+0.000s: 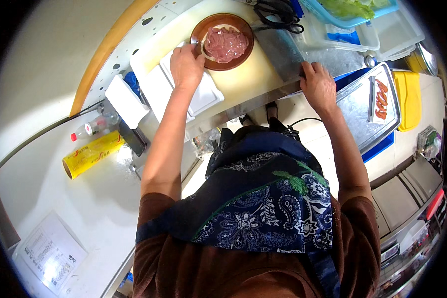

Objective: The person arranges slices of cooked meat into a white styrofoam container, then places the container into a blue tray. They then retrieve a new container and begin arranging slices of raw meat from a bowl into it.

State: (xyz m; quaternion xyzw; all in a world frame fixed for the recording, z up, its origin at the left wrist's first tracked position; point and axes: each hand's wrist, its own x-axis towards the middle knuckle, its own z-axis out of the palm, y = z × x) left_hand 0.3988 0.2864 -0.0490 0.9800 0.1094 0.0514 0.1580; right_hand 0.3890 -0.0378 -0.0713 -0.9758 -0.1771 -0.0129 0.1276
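Note:
A round brown plate [250,44] holds raw sliced meat [226,44] on a pale cutting board [251,80]. White lidded foam boxes [205,97] lie beside it, on the near left. My left hand [187,66] is over these boxes, its fingers bent and its thumb beside the plate's left rim. Whether it grips anything is hidden. At the counter's right front edge, my right hand [319,87] has curled fingers beside a flat grey surface [279,52]. Something small and dark shows at its fingertips, but I cannot tell what it is.
Black-handled scissors [294,28] and a blue basket of lettuce [342,18] are at the back right. A metal tray [352,115] bears a small dish of reddish food [380,100]. Leftward are a yellow roll [93,154], a plastic bottle [97,124] and a dark phone-like slab [134,139].

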